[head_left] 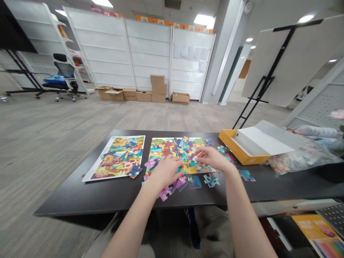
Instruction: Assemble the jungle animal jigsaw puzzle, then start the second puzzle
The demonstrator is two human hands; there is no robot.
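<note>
A colourful jigsaw puzzle [158, 150] lies on the dark table, with loose pieces scattered on and around it. My left hand [167, 171] rests palm down over its lower left part, fingers stretched out, touching pieces there. Purple puzzle pieces [166, 192] lie just below that hand. Over the right part of the puzzle, my right hand [212, 158] has thumb and fingers drawn together around a small pale puzzle piece [194, 158]. Near the front edge are a blue puzzle piece [194, 182] and a teal puzzle piece [211, 180].
A printed picture sheet [122, 157] lies at the left of the table [107, 197], a few pieces on its corner. To the right are an open yellow box [249, 159] and a clear plastic bag [301, 157]. Cardboard boxes [143, 96] line the far shelving.
</note>
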